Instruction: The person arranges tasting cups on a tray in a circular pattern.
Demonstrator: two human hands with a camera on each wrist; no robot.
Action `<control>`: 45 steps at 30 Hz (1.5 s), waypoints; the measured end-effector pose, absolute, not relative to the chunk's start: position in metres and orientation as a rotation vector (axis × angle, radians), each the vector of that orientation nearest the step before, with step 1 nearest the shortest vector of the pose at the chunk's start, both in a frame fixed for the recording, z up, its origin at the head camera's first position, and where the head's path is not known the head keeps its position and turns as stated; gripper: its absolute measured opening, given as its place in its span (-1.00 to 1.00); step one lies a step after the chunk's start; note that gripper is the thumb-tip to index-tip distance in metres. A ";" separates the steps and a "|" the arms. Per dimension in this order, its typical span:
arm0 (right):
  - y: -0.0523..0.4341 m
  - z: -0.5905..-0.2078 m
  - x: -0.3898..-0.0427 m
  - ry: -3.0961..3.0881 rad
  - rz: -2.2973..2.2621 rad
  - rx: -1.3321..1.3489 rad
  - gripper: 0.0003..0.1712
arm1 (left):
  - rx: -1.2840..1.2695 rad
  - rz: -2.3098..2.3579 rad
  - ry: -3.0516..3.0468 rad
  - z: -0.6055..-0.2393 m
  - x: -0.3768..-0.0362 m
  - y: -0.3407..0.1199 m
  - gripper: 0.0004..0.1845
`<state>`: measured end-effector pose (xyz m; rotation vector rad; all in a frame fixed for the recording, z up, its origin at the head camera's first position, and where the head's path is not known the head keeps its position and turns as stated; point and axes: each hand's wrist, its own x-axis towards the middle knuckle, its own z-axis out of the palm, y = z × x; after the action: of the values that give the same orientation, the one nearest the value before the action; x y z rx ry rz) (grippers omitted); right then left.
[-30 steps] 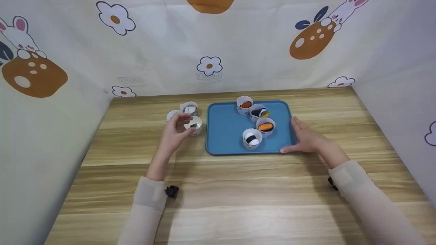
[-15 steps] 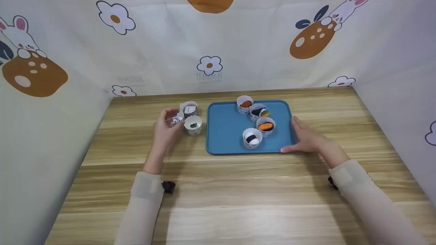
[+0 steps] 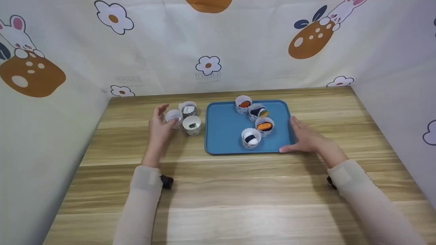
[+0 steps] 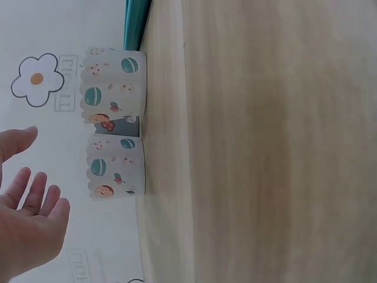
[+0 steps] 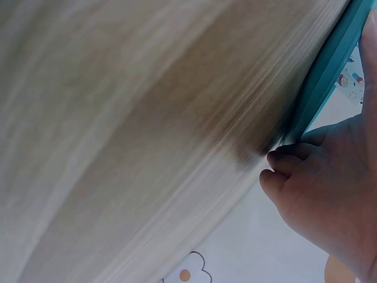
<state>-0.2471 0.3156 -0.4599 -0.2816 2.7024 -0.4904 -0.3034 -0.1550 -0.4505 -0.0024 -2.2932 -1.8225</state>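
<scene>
My left hand [image 3: 159,127] hovers beside the leftmost paper baking cup [image 3: 174,115], its thumb tip overlapping that cup in the head view. In the left wrist view, the loosely bent fingers [image 4: 36,194] are apart from the cups and hold nothing. Close by stand a cup with a white piece [image 3: 188,108] and a cup with a small green bit [image 3: 192,126]. My right hand [image 3: 305,136] rests against the right edge of the blue tray [image 3: 221,143], fingers along the side and thumb at the front corner. Its fingers [image 5: 288,162] partly hide the tray's edge in the right wrist view.
On the tray stand several cups of sushi-like pieces: a red-topped one [image 3: 244,104], a dark one with yellow [image 3: 257,112], an orange-topped one [image 3: 264,126] and a white one with a black band [image 3: 250,139]. A patterned cloth [image 3: 163,51] hangs behind the wooden table [image 3: 218,197].
My left hand has moved left from the front cup to the leftmost one, and its fingers have drawn off that cup's rim. The right hand and the tray stay in place.
</scene>
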 end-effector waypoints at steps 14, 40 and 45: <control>0.316 -0.461 -0.248 2.701 -0.511 -0.274 0.62 | 0.019 -1.760 -2.487 -0.455 -0.315 -0.163 -0.19; 0.315 -0.461 -0.247 2.700 -0.496 -0.251 0.64 | 0.118 -1.653 -2.692 -0.463 -0.325 -0.165 -0.18; 0.315 -0.461 -0.247 2.715 -0.489 -0.280 0.62 | 0.154 -1.631 -2.707 -0.463 -0.325 -0.164 -0.20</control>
<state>-0.2468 0.3154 -0.4609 -0.2796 2.7149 -0.4886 -0.3245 -0.1642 -0.4627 0.1541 -2.7075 -1.6306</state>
